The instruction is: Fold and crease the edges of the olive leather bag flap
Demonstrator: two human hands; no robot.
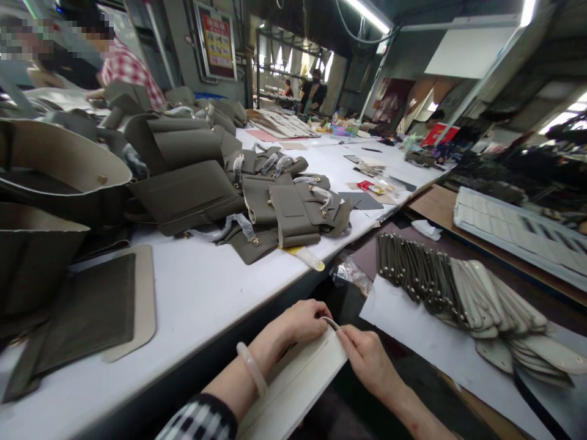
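Note:
Low in front of me is an off-white bag piece (305,379), with a long flat side and a thin curved edge at its far end. My left hand (308,321) is closed over that far end, fingers bent and fingertips partly hidden. My right hand (369,354) pinches the corner beside it, thumb along the edge. A short curved strip arches between the two hands. Dark olive bags (293,211) with plastic-wrapped handles lie on the white table (197,275) beyond my left arm.
At left, large olive bag bodies (183,192) are piled near a dark panel on a beige board (145,299). Rows of dark and pale straps (477,293) lie on the right-hand bench. A tray (513,226) of pale pieces stands behind them. A person in a checked shirt (131,70) is across the table.

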